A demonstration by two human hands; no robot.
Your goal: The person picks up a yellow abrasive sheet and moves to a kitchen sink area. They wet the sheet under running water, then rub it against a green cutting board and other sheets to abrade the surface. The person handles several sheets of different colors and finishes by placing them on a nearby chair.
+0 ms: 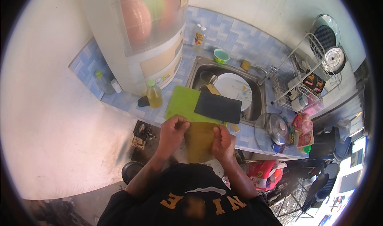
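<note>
A thin brown sheet [199, 140], like the back of sandpaper, hangs in front of my body. My left hand [173, 133] pinches its upper left corner between thumb and fingers, and my right hand [224, 142] pinches the upper right edge. Just beyond it, a green cutting board [179, 102] lies on the tiled counter at the sink's near edge. Across the board's right part rests a dark grey rectangular sheet [218, 107], reaching over the sink. A tan strip [213, 89] sticks out from beneath the dark sheet; its kind is unclear.
The steel sink [261, 102] holds a large white plate [235, 86] and cups. A bottle of yellow liquid [154, 96] stands left of the board, near a tall cabinet [159, 62]. At right are a lidded pot [278, 126] and a wire dish rack [287, 92].
</note>
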